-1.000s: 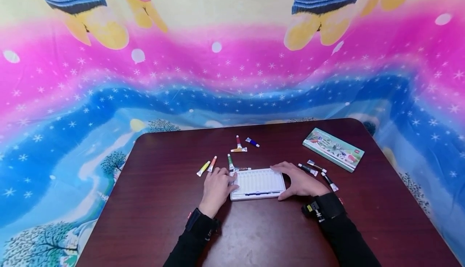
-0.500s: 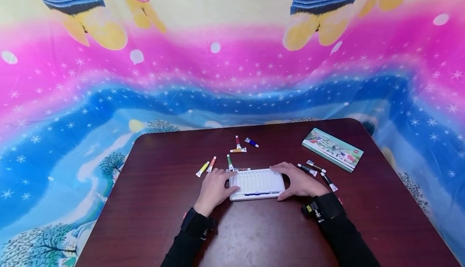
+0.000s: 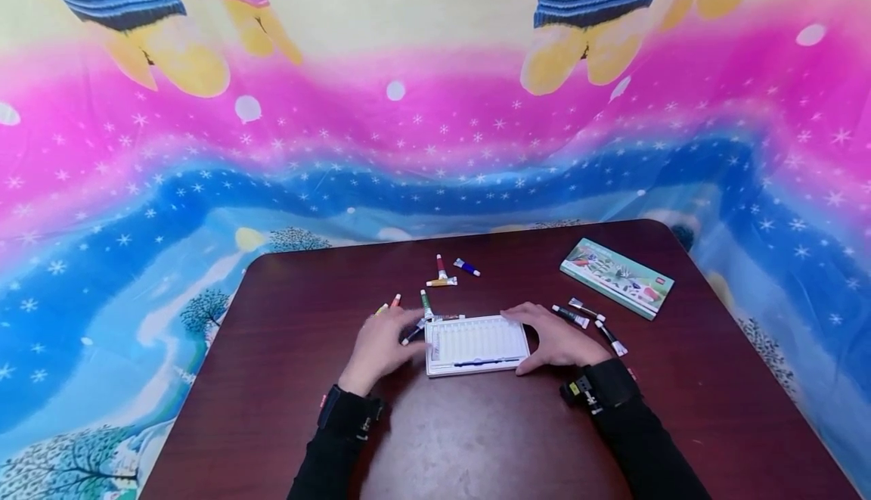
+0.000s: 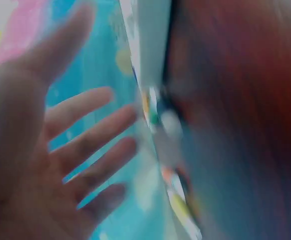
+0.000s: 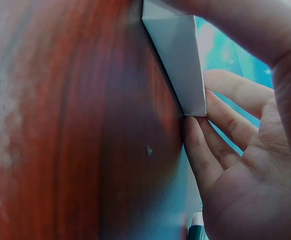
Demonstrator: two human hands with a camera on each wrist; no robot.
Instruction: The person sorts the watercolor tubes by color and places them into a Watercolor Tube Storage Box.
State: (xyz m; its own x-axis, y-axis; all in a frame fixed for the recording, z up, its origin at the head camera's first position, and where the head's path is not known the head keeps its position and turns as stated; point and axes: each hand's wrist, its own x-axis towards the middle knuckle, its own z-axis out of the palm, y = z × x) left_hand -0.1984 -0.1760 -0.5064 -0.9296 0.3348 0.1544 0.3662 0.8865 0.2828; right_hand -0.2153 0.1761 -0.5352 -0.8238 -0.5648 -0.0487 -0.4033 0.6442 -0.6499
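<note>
A white paint tray (image 3: 476, 340) with ribbed wells lies on the dark red table (image 3: 476, 439), a blue brush (image 3: 479, 362) in its near groove. My right hand (image 3: 547, 337) grips the tray's right end; in the right wrist view its thumb lies over the tray corner (image 5: 178, 60) and the fingers (image 5: 220, 125) curl against it. My left hand (image 3: 384, 340) hovers just left of the tray with fingers (image 4: 90, 145) spread, holding nothing; that view is blurred. A dark tube (image 3: 413, 331) lies by its fingertips.
Yellow and orange tubes (image 3: 388, 305) peek out behind the left hand, a green tube (image 3: 426, 303) beside them. Red, yellow and blue tubes (image 3: 442, 273) lie farther back. Black and white tubes (image 3: 585, 317) lie right of the tray. A green box (image 3: 616, 277) sits far right.
My left hand has come off the tray's left edge, moved left and spread its fingers. The right hand still holds the tray's right end.
</note>
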